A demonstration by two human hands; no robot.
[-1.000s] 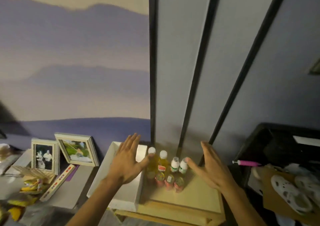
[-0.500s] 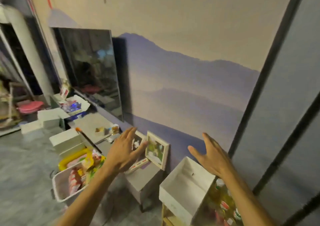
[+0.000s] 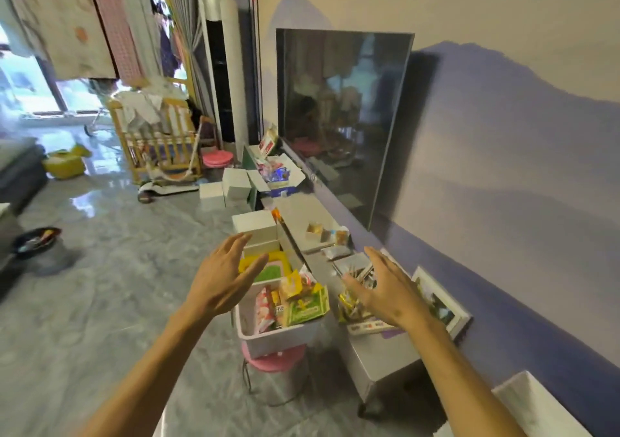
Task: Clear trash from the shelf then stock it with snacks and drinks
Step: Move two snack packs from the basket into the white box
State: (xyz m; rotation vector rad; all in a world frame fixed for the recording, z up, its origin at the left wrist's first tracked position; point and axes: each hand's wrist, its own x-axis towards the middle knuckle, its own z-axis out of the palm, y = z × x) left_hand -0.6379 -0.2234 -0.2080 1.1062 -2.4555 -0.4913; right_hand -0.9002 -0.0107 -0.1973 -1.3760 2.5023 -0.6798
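Left hand: fingers released, empty.
Right hand: fingers released, empty.
White plastic bin of snack packets: below, between both fingertips; left nearer.

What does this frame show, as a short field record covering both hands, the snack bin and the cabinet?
left hand: open, fingers spread, holds nothing, above the bin's left side
right hand: open, holds nothing, above the wrappers
bin: white, filled with snack packets, sits on a pink stool
cabinet: low, grey, along the wall; carries wrappers and a picture frame
television: dark screen, against the wall
contact: neither hand touches anything
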